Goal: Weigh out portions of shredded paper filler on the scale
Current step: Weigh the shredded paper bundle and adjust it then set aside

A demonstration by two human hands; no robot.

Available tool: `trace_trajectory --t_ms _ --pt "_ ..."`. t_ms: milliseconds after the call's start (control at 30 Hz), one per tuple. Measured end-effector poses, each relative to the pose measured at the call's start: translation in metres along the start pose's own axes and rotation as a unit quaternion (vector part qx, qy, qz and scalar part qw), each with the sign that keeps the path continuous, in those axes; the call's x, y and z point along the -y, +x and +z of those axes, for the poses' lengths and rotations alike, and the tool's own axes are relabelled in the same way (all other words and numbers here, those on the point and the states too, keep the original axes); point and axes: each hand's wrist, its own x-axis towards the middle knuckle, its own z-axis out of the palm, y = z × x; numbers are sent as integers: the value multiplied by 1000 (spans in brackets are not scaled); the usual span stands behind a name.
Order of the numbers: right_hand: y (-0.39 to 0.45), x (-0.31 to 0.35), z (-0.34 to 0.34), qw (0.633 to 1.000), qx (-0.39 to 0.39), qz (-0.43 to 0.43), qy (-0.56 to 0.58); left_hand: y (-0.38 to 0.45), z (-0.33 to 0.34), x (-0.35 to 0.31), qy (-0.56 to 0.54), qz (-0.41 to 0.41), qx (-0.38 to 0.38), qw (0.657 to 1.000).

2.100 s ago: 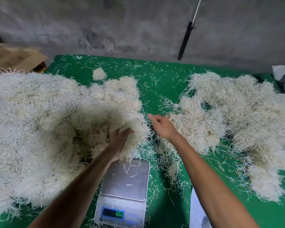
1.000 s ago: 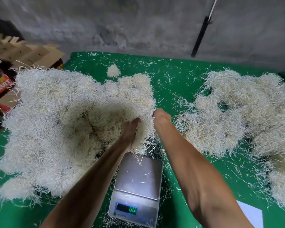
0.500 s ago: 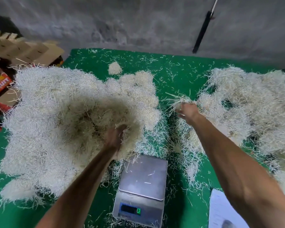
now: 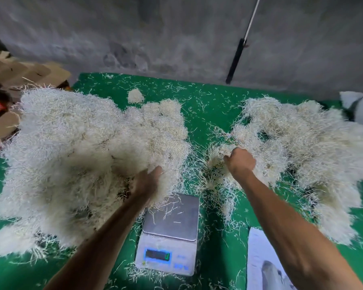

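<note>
Scale (image 4: 172, 218) pan near bare (stray strands only): left hand (image 4: 148, 181) fingers buried in big heap (image 4: 71, 153), grip unclear; right hand (image 4: 240, 161) clenches a tuft (image 4: 216, 158); next, load pan.

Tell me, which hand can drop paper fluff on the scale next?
Probably the left hand. It is buried in the big left pile right at the scale's far edge, gripping strands that already spill onto the pan. The right hand grips a tuft over the right pile, farther away.

Dim, even light is falling from overhead; shadows are staying soft; frame edges are bending and blurring, especially lower right.
</note>
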Motion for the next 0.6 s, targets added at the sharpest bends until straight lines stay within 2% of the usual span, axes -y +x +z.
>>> trace_trajectory --t_ms 33,67,100,133,200,233,267,367,433,533,600 --pt "-12 -2 0 999 -9 -27 -24 -9 2 -3 -6 -1 -4 1000" --pt "-25 0 2 998 11 -66 10 -19 2 -7 -7 -18 15 1000" --pt "-41 7 1 987 65 -106 101 -27 1 -11 3 -32 11 999" --pt "-58 16 2 958 135 -137 212 -33 -1 -11 -13 -58 43 997" --pt "-99 37 5 871 265 -166 379 -40 -4 -10 -55 -73 113 989" --pt "-116 47 8 838 305 -175 418 -47 -5 -13 -83 -68 155 982" --pt "-131 55 15 824 319 -186 429 -52 -8 -12 -141 -75 196 968" --pt "-152 64 38 825 294 -187 444 -61 -20 -5 -235 -129 245 932" --pt "-154 59 49 825 272 -138 475 -63 -30 4 -159 -111 233 953" --pt "-163 46 58 851 202 -78 478 -65 -39 24 -59 -80 113 989" --pt "-169 36 64 850 174 -75 492 -67 -43 36 -29 -61 44 997"
